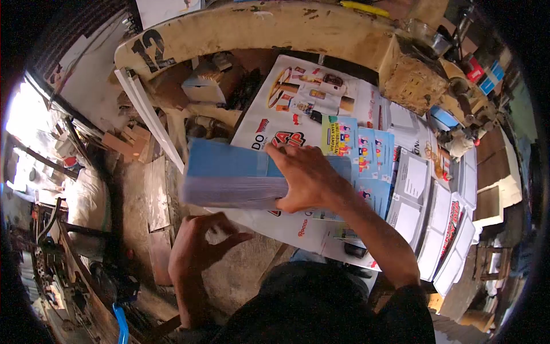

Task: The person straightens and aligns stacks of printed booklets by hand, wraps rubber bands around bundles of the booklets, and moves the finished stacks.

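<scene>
A thick stack of blue-covered sheets (229, 172) lies across the left part of a printed table sheet (252, 117), its white page edges facing me. My right hand (303, 178) grips the stack's right part, thumb on the near side and fingers over the top. Below the stack's left end, my left hand (209, 241) is held apart from it, fingers curved and spread with a gap between thumb and fingers, nothing in them. Blue and yellow printed booklets (366, 152) lie just beyond my right hand, partly hidden by my right arm.
A cream machine frame marked 12 (258, 28) arches behind the table. Piles of white printed sheets (409, 189) stand at the right. A white upright bar (150, 117) is left of the table. Cardboard pieces (129, 142) lie at the left, and a blue handle (120, 324) is at the lower left.
</scene>
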The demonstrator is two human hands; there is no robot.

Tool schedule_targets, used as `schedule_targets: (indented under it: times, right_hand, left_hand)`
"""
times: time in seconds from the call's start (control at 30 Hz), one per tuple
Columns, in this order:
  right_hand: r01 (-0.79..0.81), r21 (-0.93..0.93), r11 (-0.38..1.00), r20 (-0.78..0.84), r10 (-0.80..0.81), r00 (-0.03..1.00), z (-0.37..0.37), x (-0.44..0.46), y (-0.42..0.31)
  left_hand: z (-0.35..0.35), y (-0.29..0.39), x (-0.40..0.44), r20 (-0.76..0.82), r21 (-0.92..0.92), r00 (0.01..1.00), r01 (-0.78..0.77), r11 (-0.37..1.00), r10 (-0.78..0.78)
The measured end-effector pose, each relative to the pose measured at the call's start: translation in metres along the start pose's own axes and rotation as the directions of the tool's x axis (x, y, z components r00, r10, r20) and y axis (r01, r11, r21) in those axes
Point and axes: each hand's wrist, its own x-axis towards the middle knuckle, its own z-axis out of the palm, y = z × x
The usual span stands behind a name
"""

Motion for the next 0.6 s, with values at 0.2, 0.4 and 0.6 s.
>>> schedule_targets:
  times: [0.2, 0.4, 0.6]
  right_hand:
    - [0.068, -0.175, 0.982, 0.043, -0.061, 0.997, 0.026, 0.003, 0.012]
    - [0.105, -0.11, 0.988, -0.294, -0.133, 0.947, 0.012, -0.036, 0.002]
    - [-0.076, -0.24, 0.968, -0.09, 0.056, 0.994, 0.026, -0.063, 0.011]
  left_hand:
    - [0.015, 0.029, 0.066, -0.38, 0.409, 0.8, -0.304, 0.86, 0.464]
    - [0.034, 0.008, 0.093, -0.186, 0.43, 0.888, -0.311, 0.848, 0.42]
    - [0.029, 0.022, 0.095, -0.184, 0.463, 0.857, -0.356, 0.812, 0.481]
